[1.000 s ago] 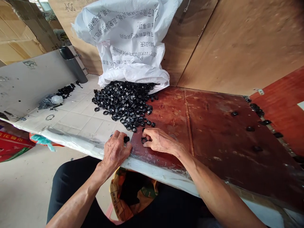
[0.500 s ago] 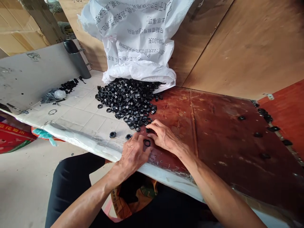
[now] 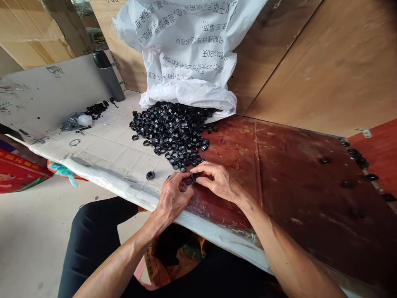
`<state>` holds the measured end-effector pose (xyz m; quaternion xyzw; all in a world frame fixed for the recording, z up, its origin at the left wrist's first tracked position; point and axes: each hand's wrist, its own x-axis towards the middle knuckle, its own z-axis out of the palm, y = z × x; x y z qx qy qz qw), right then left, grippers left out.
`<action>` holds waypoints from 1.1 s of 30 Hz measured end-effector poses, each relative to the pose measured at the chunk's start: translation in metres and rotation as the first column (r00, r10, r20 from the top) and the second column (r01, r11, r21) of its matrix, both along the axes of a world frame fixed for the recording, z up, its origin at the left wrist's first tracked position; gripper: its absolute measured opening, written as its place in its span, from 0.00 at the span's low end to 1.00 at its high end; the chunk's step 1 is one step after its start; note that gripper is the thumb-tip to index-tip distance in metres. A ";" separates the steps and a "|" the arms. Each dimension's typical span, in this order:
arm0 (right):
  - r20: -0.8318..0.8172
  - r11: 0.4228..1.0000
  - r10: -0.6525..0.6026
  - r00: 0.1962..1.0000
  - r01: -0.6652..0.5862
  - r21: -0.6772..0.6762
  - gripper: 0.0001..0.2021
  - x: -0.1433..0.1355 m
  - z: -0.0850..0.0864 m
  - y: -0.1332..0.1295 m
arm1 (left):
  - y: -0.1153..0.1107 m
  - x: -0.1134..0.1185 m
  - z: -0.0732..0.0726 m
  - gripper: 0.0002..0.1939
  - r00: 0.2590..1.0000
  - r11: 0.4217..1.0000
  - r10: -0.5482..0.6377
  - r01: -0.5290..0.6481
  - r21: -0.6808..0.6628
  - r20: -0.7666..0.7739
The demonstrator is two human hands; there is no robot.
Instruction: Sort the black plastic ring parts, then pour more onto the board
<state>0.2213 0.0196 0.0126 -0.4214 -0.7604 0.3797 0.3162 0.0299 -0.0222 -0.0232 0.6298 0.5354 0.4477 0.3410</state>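
Note:
A heap of small black rings (image 3: 173,128) spills from a white woven sack (image 3: 189,54) onto the table. My left hand (image 3: 172,198) and my right hand (image 3: 218,182) meet just below the heap's near tip. Between their fingertips sits one black ring (image 3: 189,180), pinched by my left thumb and fingers, with my right fingers touching it. A single black ring (image 3: 150,175) lies alone on the white tiled part, left of my left hand.
The table has a white tiled part (image 3: 105,149) and a red-brown board (image 3: 279,174). A dark cylinder (image 3: 107,76), a small plastic bag (image 3: 74,121) and more black parts (image 3: 97,109) lie far left. Loose black pieces (image 3: 356,155) dot the right edge. A patterned bag (image 3: 176,258) sits in my lap.
My left hand moved right from the table edge to meet the right hand. A ring that lay on the board is now pinched between the fingertips. The camera drifted left.

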 end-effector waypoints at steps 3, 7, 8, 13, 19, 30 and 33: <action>-0.067 0.996 -0.023 0.998 0.017 -0.085 0.11 -0.004 0.004 -0.004 | 0.000 -0.001 0.005 0.16 0.996 1.000 -0.009 0.008 0.012 0.094; -0.120 0.992 -0.043 0.992 0.028 -0.121 0.07 -0.005 0.005 -0.006 | 0.001 -0.003 0.009 0.14 0.987 0.999 0.003 -0.011 0.047 0.158; -0.121 0.993 -0.044 0.992 0.030 -0.114 0.07 -0.005 0.005 -0.005 | 0.001 -0.004 0.010 0.14 0.985 0.999 0.002 -0.011 0.050 0.172; -0.101 0.999 -0.011 0.995 0.005 -0.052 0.11 -0.002 0.001 -0.004 | 0.001 -0.004 0.011 0.13 0.976 0.997 -0.013 -0.004 0.080 0.218; -0.157 0.993 -0.057 0.986 0.041 -0.108 0.11 -0.004 0.002 -0.006 | 0.001 -0.004 0.007 0.13 0.949 0.997 0.001 -0.028 0.079 0.314; -0.151 0.992 -0.001 0.989 0.020 0.124 0.11 -0.007 0.008 -0.010 | -0.002 -0.002 0.006 0.19 0.864 0.999 -0.035 0.050 -0.017 0.503; -0.142 0.994 -0.027 0.990 0.042 0.097 0.08 -0.007 0.010 -0.011 | -0.003 -0.002 0.007 0.17 0.863 0.999 -0.033 0.034 0.006 0.504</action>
